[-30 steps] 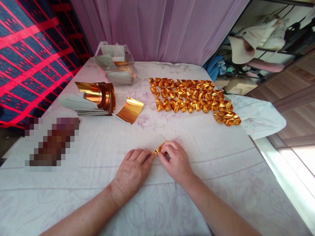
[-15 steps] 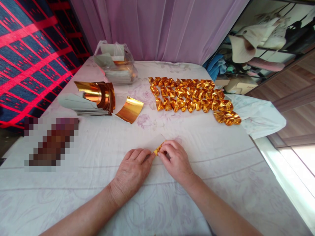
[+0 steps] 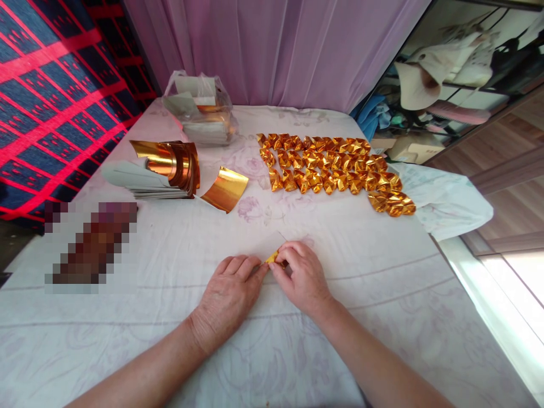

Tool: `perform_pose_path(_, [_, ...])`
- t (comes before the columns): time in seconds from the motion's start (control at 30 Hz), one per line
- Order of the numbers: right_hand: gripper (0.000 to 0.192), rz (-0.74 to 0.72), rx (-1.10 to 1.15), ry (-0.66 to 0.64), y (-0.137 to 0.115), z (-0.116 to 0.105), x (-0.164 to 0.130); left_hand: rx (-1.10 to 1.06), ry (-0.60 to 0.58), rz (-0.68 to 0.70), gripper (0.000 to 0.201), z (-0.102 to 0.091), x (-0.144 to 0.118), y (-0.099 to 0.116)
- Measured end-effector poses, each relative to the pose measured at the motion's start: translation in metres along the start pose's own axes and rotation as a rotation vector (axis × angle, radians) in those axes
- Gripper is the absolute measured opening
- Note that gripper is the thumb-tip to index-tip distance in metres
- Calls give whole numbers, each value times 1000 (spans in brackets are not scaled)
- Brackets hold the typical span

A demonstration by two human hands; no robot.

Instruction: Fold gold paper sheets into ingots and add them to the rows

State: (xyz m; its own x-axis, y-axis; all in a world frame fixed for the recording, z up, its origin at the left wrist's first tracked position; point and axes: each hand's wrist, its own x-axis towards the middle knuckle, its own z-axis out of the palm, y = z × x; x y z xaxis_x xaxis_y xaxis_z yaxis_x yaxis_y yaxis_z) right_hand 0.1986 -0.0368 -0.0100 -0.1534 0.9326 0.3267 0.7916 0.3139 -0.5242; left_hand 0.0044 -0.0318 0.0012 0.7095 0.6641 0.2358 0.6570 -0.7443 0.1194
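Observation:
Between my two hands lies a sheet of gold foil paper [image 3: 272, 256], pale side mostly up, with its near edge folded so a narrow gold strip shows. My left hand [image 3: 233, 286] rests on the cloth, fingers curled, its thumb and fingertips pressing the paper's left end. My right hand [image 3: 301, 273] pinches the folded gold edge between thumb and fingers. Beyond them a single loose gold sheet [image 3: 225, 190] lies curved beside a stack of gold foil sheets [image 3: 164, 173]. Rows of folded gold paper pieces [image 3: 327, 164] fill the back right.
A clear plastic bag [image 3: 202, 110] of more paper stands at the back left. A blurred-out item [image 3: 96, 243] lies at the left. White cloth with a faint floral print [image 3: 178, 351] covers the table. A shelf [image 3: 450, 73] with hats and boxes is at the right.
My right thumb and fingers have shifted slightly on the folded gold edge, and less gold shows now. My left hand stays almost in place.

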Motion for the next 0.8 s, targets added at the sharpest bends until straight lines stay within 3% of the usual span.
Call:
perform_pose_path(0.23, [11, 27, -15, -9, -1, 2, 0, -34, -2, -4, 32, -2, 1, -1])
perform_pose_path(0.8, [17, 28, 271, -149, 17, -9, 1, -53, 18, 26, 27, 0, 0, -8])
